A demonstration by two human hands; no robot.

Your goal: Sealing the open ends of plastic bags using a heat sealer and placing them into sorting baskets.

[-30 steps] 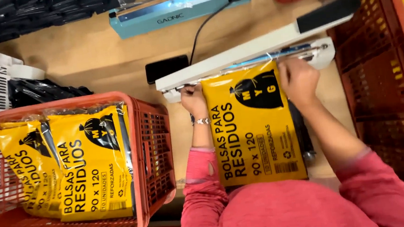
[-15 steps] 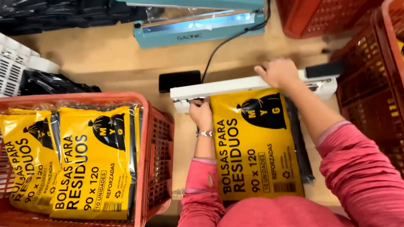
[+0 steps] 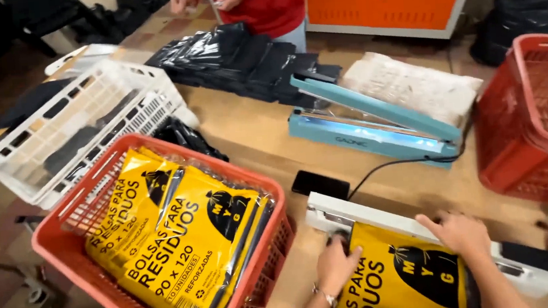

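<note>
A yellow packet of bags (image 3: 401, 280) lies with its top edge under the closed arm of a white heat sealer (image 3: 359, 218) at the lower right. My left hand (image 3: 337, 266) rests on the packet's upper left corner, beside the sealer. My right hand (image 3: 460, 231) presses down on the sealer's arm above the packet's upper right. To the left, a red crate (image 3: 68, 215) holds several more yellow packets (image 3: 182, 241).
A blue heat sealer (image 3: 370, 122) stands open on the wooden table behind. A black phone (image 3: 319, 184) lies by the white sealer. A white crate (image 3: 86, 117), black bag stacks (image 3: 239, 58), a red crate (image 3: 541, 111) and another person in red (image 3: 260, 0) surround the table.
The view has tilted up from straight down to look across the table. My right hand stays on the sealer's arm and my left hand stays on the packet.
</note>
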